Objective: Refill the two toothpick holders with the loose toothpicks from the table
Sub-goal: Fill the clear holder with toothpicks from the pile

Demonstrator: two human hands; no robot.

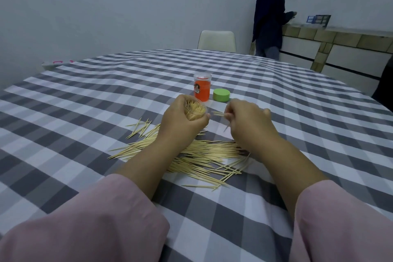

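Both hands are working just past the far edge of the toothpick pile, near the middle of the table (85, 95). The left hand (180, 122) is wrapping round a clear holder (194, 110), tipping its open mouth toward the right hand (248, 122), which is pinching a few toothpicks (218, 113) with the tips pointing left at that mouth. Their long axis is lying roughly in line with the opening, close to it but not yet inside, so the coming move looks like a short slide leftward. The loose toothpicks (202, 155) are lying under and behind both wrists, toward the near edge. The orange holder (202, 87) and a green lid (221, 94) are standing just beyond the hands.
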